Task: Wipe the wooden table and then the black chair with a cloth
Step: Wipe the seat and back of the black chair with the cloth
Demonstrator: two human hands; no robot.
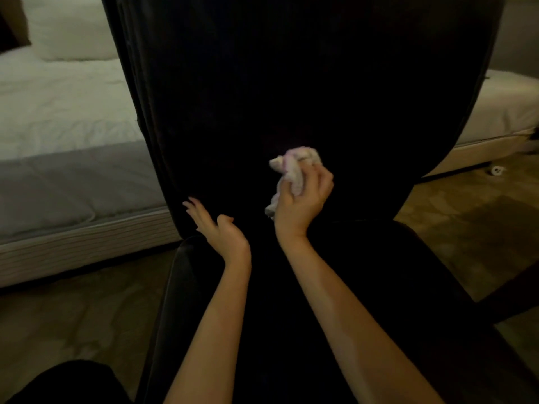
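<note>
The black chair (291, 83) fills the middle of the view, its tall backrest upright and its seat below it. My right hand (303, 199) grips a bunched pale pink-white cloth (291, 167) and holds it against the lower part of the backrest. My left hand (218, 225) is flat with straight fingers, touching the backrest's lower left edge just above the seat. The wooden table is out of view.
A bed with white bedding (58, 112) and a pillow (67, 27) stands to the left behind the chair. Another mattress edge (507, 112) shows at the right. A small white object (495, 170) lies on the floor at right. Carpeted floor (73, 316) surrounds the chair.
</note>
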